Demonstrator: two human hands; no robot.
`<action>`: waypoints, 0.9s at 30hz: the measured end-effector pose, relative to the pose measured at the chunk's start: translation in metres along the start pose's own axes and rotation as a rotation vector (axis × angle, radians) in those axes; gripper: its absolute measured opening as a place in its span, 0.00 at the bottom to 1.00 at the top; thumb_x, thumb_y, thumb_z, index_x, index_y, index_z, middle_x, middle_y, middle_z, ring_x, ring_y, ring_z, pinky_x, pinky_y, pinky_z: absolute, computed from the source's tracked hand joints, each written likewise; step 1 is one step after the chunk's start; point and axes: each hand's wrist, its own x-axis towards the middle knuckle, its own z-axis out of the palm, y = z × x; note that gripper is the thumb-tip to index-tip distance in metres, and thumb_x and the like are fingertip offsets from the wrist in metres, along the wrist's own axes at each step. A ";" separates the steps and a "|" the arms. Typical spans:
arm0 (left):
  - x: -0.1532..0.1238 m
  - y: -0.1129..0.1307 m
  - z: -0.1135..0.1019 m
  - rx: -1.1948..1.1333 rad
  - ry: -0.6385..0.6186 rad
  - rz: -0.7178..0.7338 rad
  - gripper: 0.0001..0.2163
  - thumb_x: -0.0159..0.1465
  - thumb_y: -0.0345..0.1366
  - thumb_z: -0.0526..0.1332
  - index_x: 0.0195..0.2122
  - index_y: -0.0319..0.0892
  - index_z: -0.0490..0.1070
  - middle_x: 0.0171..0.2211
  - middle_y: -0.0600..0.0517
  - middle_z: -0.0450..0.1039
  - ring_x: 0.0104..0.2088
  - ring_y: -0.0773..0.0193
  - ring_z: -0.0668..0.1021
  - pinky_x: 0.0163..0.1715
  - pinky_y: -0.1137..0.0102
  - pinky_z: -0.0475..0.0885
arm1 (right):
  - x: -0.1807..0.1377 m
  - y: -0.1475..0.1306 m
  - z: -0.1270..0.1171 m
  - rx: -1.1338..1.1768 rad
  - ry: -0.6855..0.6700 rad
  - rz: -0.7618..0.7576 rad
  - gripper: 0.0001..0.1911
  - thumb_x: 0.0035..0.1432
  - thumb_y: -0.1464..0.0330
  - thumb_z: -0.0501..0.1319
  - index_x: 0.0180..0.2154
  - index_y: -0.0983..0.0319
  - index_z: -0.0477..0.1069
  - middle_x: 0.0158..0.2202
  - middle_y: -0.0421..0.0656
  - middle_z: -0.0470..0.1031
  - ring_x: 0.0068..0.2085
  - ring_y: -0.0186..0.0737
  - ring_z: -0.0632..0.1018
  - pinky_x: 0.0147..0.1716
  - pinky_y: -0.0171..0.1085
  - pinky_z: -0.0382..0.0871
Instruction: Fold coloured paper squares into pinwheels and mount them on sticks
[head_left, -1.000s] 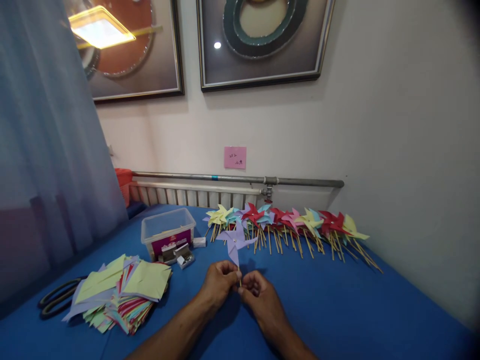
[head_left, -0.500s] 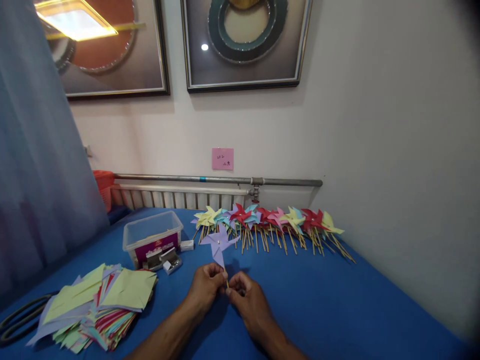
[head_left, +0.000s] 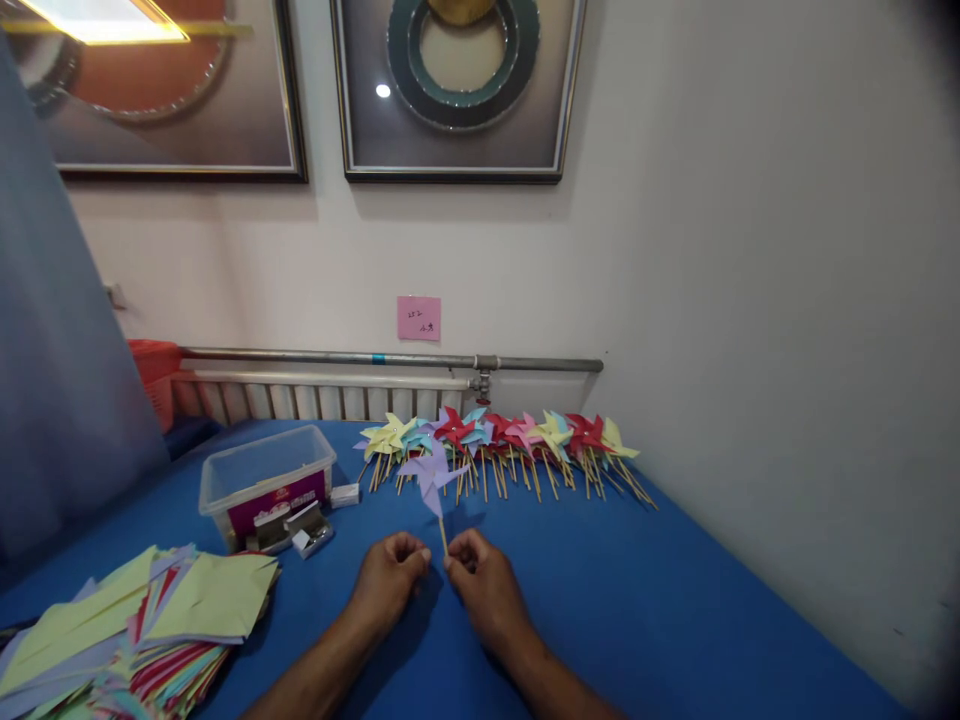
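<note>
Lavender pinwheel at mid-frame, its stick pinched by the right hand over a blue table.
The left hand curls just beside, apart from the stick; whether it is closed I cannot tell. Cut papers pile lower left, then a clear tub, more pinwheels, a radiator, and the pale wall with framed pictures along the top.

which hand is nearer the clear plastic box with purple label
Left. The left hand is right of the box, nearer the camera; the right hand, holding the lilac paper pinwheel, is farther right.
</note>
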 end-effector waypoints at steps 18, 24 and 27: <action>-0.006 -0.009 0.005 0.265 -0.118 0.104 0.06 0.57 0.35 0.61 0.25 0.41 0.71 0.20 0.56 0.64 0.24 0.66 0.65 0.27 0.71 0.58 | 0.125 0.017 -0.088 -0.700 0.398 0.027 0.08 0.61 0.73 0.57 0.32 0.60 0.73 0.27 0.42 0.76 0.30 0.39 0.72 0.31 0.35 0.53; -0.010 -0.002 0.005 0.261 -0.114 0.086 0.05 0.57 0.35 0.60 0.25 0.41 0.71 0.21 0.55 0.65 0.25 0.65 0.66 0.27 0.70 0.58 | 0.130 0.021 -0.081 -0.803 0.366 0.117 0.10 0.64 0.73 0.55 0.38 0.60 0.75 0.32 0.47 0.79 0.32 0.41 0.76 0.29 0.37 0.53; -0.011 0.000 0.005 0.271 -0.113 0.083 0.05 0.56 0.34 0.60 0.25 0.41 0.72 0.21 0.56 0.66 0.25 0.65 0.67 0.27 0.70 0.58 | 0.128 0.023 -0.079 -0.836 0.343 0.144 0.10 0.65 0.72 0.55 0.39 0.60 0.76 0.33 0.48 0.80 0.33 0.42 0.78 0.30 0.37 0.53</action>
